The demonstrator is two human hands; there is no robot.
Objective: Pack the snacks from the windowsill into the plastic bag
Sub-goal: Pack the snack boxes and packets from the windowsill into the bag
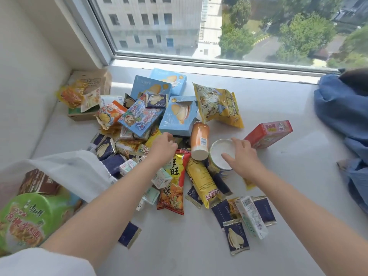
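A heap of snacks covers the white windowsill [179, 246]: light blue biscuit boxes [180, 116], a yellow popcorn bag [218, 105], an orange canister [199, 140], a red-gold packet [175, 182] and several dark blue sachets. My right hand [242, 158] rests on the white lid of a blue-and-yellow can [220, 154], fingers spread over its rim. My left hand [163, 146] hovers over the middle of the heap with fingers loosely curled, holding nothing that I can see. The white plastic bag [69, 172] gapes at the lower left with a green noodle bowl [29, 220] and a brown box [37, 182] inside.
A red and pink box [268, 133] lies right of the can. A cardboard box [89, 96] with packets sits in the far left corner. Blue denim cloth [342, 114] is piled at the right edge. The window frame [199, 62] bounds the sill at the back.
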